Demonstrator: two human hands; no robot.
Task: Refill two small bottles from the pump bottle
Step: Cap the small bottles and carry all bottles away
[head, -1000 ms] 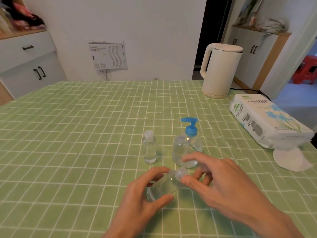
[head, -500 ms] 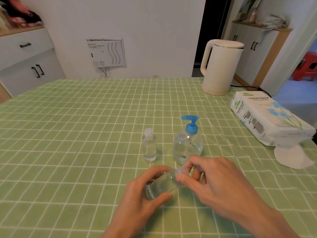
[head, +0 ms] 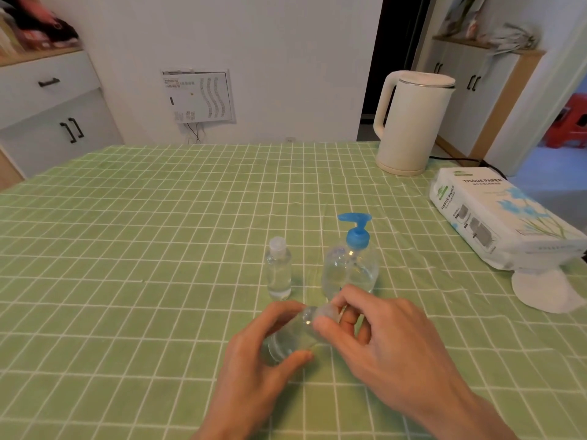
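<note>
A clear pump bottle (head: 351,268) with a blue pump head stands upright on the green checked tablecloth. Left of it stands a small clear bottle (head: 279,270), capped. A second small clear bottle (head: 290,339) lies tilted in my left hand (head: 254,373), which grips its body low over the cloth in front of the pump bottle. My right hand (head: 381,338) pinches that bottle's translucent cap (head: 325,312) between thumb and forefinger. I cannot tell whether the cap is loose or tight.
A cream electric kettle (head: 411,122) stands at the back right with its cord trailing right. A tissue paper pack (head: 498,220) lies along the right edge, a sheet hanging from its front. White cabinets flank the table.
My right fingers closed tighter round the cap of the held bottle. Both hands stayed in place over the cloth. The standing bottles have not moved.
</note>
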